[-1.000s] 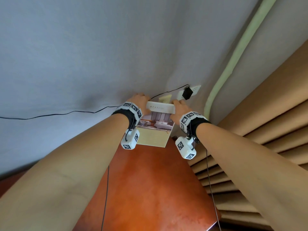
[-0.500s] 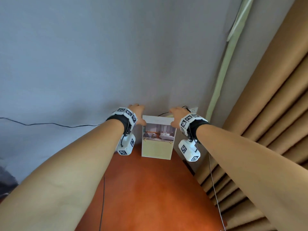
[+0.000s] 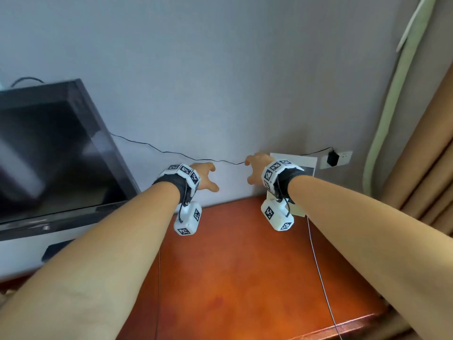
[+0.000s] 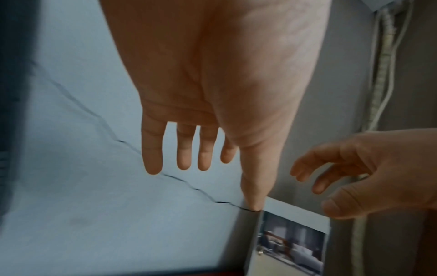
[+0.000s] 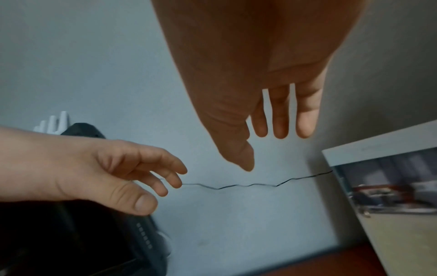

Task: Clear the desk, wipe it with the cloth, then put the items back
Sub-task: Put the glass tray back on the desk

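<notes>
A booklet (image 3: 309,165) with a photo of a room on its cover stands upright at the back right corner of the worktop (image 3: 245,278), leaning against the grey wall (image 3: 220,82). Both hands hang in the air over the back edge of the worktop and hold nothing. The right hand (image 3: 256,168) is just to the left of the booklet's top edge, fingers spread and loosely straight; its wrist and the white camera block under it cover the booklet's left part in the head view. In the right wrist view the fingers (image 5: 280,119) point at the wall above and left of the booklet (image 5: 387,190), with a clear gap between them. The left hand (image 3: 204,176) is further left of the booklet, apart from the right hand, with relaxed, slightly bent fingers and the thumb held out; in the left wrist view its fingers (image 4: 152,149) are straight and parted. A thin black cable (image 3: 171,153) runs along the wall left of the booklet, behind both hands, and comes out on the booklet's right to a black plug (image 3: 333,158) in a white wall socket (image 3: 344,157). A dark screen (image 3: 49,158) stands far to the left of the booklet. Tan curtains (image 3: 421,168) hang to the booklet's right.
</notes>
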The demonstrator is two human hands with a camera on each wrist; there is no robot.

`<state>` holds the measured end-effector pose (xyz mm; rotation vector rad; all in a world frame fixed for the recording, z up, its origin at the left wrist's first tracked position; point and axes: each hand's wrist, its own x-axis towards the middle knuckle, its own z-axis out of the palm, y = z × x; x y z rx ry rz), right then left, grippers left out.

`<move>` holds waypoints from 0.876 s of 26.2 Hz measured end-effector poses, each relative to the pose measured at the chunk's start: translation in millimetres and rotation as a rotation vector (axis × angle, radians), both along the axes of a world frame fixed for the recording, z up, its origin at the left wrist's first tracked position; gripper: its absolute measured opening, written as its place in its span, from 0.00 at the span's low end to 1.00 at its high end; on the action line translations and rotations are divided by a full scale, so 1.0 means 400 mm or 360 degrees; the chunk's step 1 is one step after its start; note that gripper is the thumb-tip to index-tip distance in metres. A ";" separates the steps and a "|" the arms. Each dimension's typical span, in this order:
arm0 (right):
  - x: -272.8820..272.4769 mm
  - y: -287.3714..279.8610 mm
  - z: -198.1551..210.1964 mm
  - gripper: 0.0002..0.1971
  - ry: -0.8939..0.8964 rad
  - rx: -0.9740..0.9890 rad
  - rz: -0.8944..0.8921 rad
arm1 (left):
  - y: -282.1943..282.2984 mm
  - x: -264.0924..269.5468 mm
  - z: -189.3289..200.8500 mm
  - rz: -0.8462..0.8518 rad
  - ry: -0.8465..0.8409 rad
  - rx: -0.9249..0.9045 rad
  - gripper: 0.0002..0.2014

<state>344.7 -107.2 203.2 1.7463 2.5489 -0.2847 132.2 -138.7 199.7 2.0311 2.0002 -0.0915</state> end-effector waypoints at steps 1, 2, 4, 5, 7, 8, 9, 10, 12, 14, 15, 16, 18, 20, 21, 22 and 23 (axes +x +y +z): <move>-0.037 -0.020 -0.003 0.32 -0.0007 -0.0028 0.0038 | -0.035 -0.036 0.002 0.0043 0.0006 -0.0017 0.39; -0.074 -0.041 -0.005 0.32 -0.0022 -0.0054 0.0073 | -0.068 -0.071 0.004 0.0086 0.0000 -0.0023 0.38; -0.152 -0.089 -0.007 0.32 -0.0050 -0.0085 0.0170 | -0.136 -0.152 0.008 0.0186 -0.0027 -0.0015 0.37; -0.209 -0.119 -0.008 0.31 -0.0063 -0.0082 0.0228 | -0.181 -0.208 0.007 0.0249 -0.0049 -0.0019 0.37; -0.286 -0.157 -0.008 0.30 -0.0078 -0.0079 0.0294 | -0.230 -0.289 -0.004 0.0322 -0.0056 -0.0019 0.36; -0.325 -0.172 -0.012 0.30 -0.0088 -0.0076 0.0312 | -0.256 -0.329 -0.007 0.0342 -0.0047 -0.0017 0.36; -0.365 -0.185 -0.017 0.30 -0.0101 -0.0085 0.0317 | -0.282 -0.367 -0.009 0.0355 -0.0042 -0.0013 0.37; -0.409 -0.196 -0.023 0.30 -0.0110 -0.0100 0.0319 | -0.303 -0.411 -0.014 0.0368 -0.0045 0.0005 0.37; -0.542 -0.234 -0.042 0.30 -0.0117 -0.0107 0.0346 | -0.365 -0.538 -0.019 0.0412 -0.0064 0.0025 0.37; -0.642 -0.259 -0.050 0.30 -0.0089 -0.0116 0.0347 | -0.405 -0.634 -0.025 0.0449 -0.0068 0.0048 0.36; -0.694 -0.274 -0.056 0.30 -0.0073 -0.0126 0.0351 | -0.428 -0.681 -0.026 0.0456 -0.0067 0.0058 0.35; -0.744 -0.290 -0.066 0.30 -0.0072 -0.0139 0.0364 | -0.451 -0.725 -0.032 0.0465 -0.0073 0.0067 0.34; -0.860 -0.326 -0.093 0.30 -0.0095 -0.0140 0.0431 | -0.495 -0.826 -0.057 0.0497 -0.0079 0.0074 0.31; -0.973 -0.363 -0.122 0.29 -0.0080 -0.0127 0.0507 | -0.536 -0.926 -0.089 0.0509 -0.0061 0.0014 0.31; -1.014 -0.379 -0.133 0.28 -0.0080 -0.0141 0.0542 | -0.552 -0.964 -0.105 0.0502 -0.0040 -0.0025 0.32; -1.051 -0.392 -0.146 0.27 -0.0093 -0.0157 0.0563 | -0.567 -0.999 -0.118 0.0497 -0.0025 -0.0065 0.33; -1.084 -0.401 -0.161 0.26 -0.0116 -0.0171 0.0584 | -0.580 -1.032 -0.134 0.0482 -0.0023 -0.0102 0.33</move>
